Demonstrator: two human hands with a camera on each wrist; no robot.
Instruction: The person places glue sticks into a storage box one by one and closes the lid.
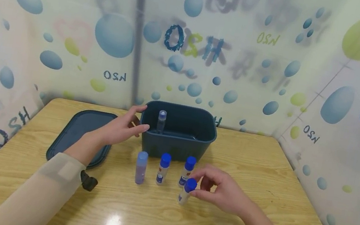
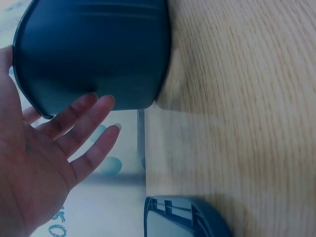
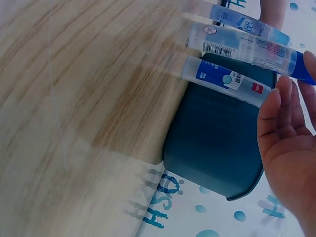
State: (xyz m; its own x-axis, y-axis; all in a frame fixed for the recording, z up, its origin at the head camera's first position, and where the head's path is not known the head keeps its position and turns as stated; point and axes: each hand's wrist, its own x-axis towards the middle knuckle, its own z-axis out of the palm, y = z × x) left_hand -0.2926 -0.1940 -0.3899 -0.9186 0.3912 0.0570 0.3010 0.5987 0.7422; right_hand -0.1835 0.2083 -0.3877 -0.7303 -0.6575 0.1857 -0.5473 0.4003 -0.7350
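In the head view my right hand [image 1: 222,190] pinches the blue cap of a slim white-and-blue glue bottle [image 1: 183,197], upright and slightly tilted. The right wrist view shows its clear body [image 3: 242,49] with a barcode. Just behind it stands another blue-capped glue bottle [image 1: 185,176]. Left of these are a third such bottle [image 1: 161,173] and a purplish bottle with a paler cap [image 1: 140,172]. My left hand [image 1: 123,128] touches the left end of a dark blue bin [image 1: 177,148], fingers spread along its rim. A clear, blue-capped bottle [image 1: 161,123] stands inside.
A dark blue lid [image 1: 87,128] lies flat on the wooden table [image 1: 248,156], left of the bin and partly under my left forearm. Behind the bin hangs a pale, patterned curtain [image 1: 191,70], and similar sheets close off both sides.
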